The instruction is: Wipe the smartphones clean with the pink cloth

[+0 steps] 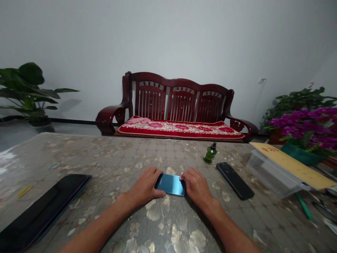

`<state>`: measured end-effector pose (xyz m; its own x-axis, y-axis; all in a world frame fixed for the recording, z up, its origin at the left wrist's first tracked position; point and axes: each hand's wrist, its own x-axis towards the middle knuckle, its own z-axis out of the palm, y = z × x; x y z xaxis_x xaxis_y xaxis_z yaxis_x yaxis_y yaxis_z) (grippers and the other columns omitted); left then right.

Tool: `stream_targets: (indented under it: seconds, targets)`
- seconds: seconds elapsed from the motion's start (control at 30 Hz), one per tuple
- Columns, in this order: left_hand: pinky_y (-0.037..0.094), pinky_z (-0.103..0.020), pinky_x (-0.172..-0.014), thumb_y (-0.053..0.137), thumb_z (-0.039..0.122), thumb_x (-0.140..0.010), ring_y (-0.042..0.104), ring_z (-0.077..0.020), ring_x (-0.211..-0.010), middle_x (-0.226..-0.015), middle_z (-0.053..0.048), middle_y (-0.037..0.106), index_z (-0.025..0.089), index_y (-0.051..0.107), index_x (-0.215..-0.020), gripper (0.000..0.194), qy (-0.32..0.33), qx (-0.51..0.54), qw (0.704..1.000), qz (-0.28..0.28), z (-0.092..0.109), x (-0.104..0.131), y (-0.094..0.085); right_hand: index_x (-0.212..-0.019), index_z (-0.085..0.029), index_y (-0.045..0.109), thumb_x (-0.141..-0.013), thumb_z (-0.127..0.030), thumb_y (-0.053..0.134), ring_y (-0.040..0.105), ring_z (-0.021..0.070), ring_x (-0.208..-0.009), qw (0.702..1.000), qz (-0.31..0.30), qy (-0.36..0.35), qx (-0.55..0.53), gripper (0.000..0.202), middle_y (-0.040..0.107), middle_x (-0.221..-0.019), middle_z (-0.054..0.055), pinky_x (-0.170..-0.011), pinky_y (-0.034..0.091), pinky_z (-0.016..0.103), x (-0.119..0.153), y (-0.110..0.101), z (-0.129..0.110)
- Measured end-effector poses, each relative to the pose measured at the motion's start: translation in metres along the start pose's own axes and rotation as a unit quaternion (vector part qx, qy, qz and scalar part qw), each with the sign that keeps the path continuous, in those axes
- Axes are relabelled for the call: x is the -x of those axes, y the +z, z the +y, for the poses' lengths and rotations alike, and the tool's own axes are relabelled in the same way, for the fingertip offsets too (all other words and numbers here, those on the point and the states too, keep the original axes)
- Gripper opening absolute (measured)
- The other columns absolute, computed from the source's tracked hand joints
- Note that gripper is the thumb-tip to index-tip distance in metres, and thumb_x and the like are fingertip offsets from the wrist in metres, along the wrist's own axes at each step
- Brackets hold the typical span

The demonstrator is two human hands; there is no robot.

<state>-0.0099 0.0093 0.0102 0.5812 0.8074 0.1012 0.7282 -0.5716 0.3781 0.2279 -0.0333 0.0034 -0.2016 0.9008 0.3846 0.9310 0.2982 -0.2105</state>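
Phone [172,185] gripped by left hand [148,184]

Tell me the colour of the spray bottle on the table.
The bottle is green with a black top, seen in the head view.

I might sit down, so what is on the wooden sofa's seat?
A red floral cover lies along the seat of the wooden sofa, with a pink patch near its left end. The surface beneath is covered and cannot be seen.

Head-worn view, forward and down over hands [171,186]
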Motion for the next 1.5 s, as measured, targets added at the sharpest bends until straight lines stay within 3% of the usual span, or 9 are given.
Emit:
stream_targets:
  seconds: [0.23,0.33,0.63,0.9,1.17,1.4,1.5]
  targets:
    - [0.041,-0.045,-0.099,0.082,0.044,-0.071,0.054,-0.0324,-0.113,-0.118,-0.010,0.060,0.022,0.064,-0.118,0.055,-0.040,-0.003,0.998,0.046,0.004,0.005,0.017,-0.091,-0.022,0.071,-0.096,-0.012,0.053,0.056,0.0200,-0.089,0.999,-0.017,-0.040,-0.001,0.021,0.065,-0.090,0.005,-0.080,0.041,0.030,-0.006,0.009,-0.018]
    - [0.042,-0.044,-0.098,0.081,0.045,-0.072,0.055,-0.0321,-0.112,-0.116,-0.009,0.061,0.022,0.064,-0.117,0.053,-0.040,-0.010,0.998,0.043,0.005,0.006,0.015,-0.094,-0.022,0.071,-0.096,-0.012,0.054,0.057,0.0197,-0.090,0.997,-0.025,-0.071,-0.013,0.020,0.065,-0.091,0.005,-0.081,0.041,0.029,-0.009,0.010,-0.021]
    - [0.043,-0.042,-0.098,0.080,0.051,-0.073,0.057,-0.0308,-0.110,-0.116,-0.009,0.062,0.023,0.064,-0.117,0.055,-0.039,-0.038,0.998,0.028,0.007,0.007,0.009,-0.091,-0.021,0.071,-0.097,-0.010,0.049,0.059,0.0181,-0.090,0.998,-0.030,-0.039,-0.035,0.026,0.066,-0.091,0.005,-0.082,0.043,0.027,-0.003,-0.007,0.002]
    - [0.042,-0.043,-0.098,0.078,0.055,-0.073,0.058,-0.0319,-0.110,-0.115,-0.009,0.064,0.024,0.064,-0.118,0.057,-0.044,-0.045,0.998,0.025,0.008,0.007,0.008,-0.085,-0.023,0.075,-0.087,-0.005,0.056,0.062,0.0156,-0.089,0.982,-0.147,-0.068,-0.099,0.026,0.068,-0.087,0.000,-0.080,0.041,0.024,-0.001,-0.028,0.005]
    - [0.043,-0.043,-0.095,0.078,0.052,-0.074,0.058,-0.0327,-0.110,-0.114,-0.010,0.064,0.022,0.065,-0.114,0.051,-0.061,-0.052,0.996,0.039,0.011,0.006,0.007,-0.089,-0.021,0.073,-0.093,-0.010,0.054,0.061,0.0177,-0.090,0.994,-0.070,-0.041,-0.073,0.023,0.068,-0.091,0.004,-0.081,0.042,0.026,0.000,-0.015,0.002]
    - [0.043,-0.042,-0.095,0.077,0.053,-0.074,0.058,-0.0315,-0.110,-0.114,-0.009,0.064,0.025,0.065,-0.114,0.051,-0.074,-0.058,0.995,0.033,0.012,0.006,0.007,-0.085,-0.025,0.075,-0.084,-0.004,0.056,0.064,0.0152,-0.082,0.979,-0.167,-0.072,-0.093,0.029,0.070,-0.086,0.000,-0.074,0.041,0.023,0.001,-0.038,-0.011]
    - [0.043,-0.043,-0.095,0.077,0.053,-0.074,0.057,-0.0328,-0.111,-0.116,-0.010,0.064,0.023,0.065,-0.117,0.053,-0.076,-0.051,0.995,0.033,0.012,0.006,0.007,-0.085,-0.024,0.075,-0.085,-0.003,0.055,0.064,0.0158,-0.085,0.985,-0.151,-0.042,-0.078,0.029,0.070,-0.086,0.001,-0.076,0.041,0.024,-0.001,-0.036,-0.006]
